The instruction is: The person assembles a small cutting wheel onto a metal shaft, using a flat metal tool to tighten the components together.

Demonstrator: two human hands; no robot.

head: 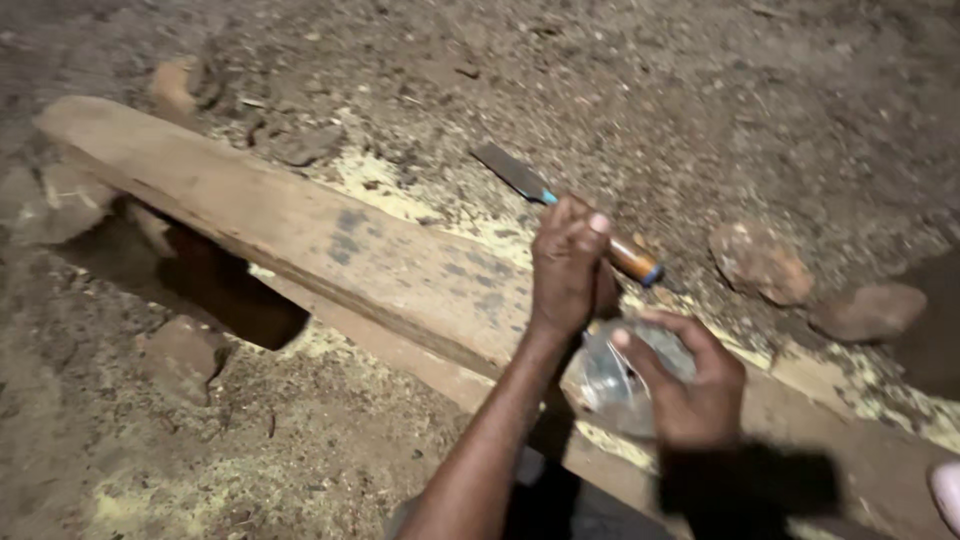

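My left hand (570,265) is closed around the orange handle of a chisel (540,190), whose flat metal blade points up and to the left over the dirt. Just below it, my right hand (695,385) grips a crumpled clear plastic bag (612,380); what the bag holds cannot be made out. Both hands hover over a long wooden plank (300,225) that lies diagonally across the ground, from upper left to lower right.
Pale sawdust (390,195) is scattered along the plank. Two reddish stones (760,262) lie on the dirt at right. A dark hollow (225,290) opens under the plank at left, with stones beside it.
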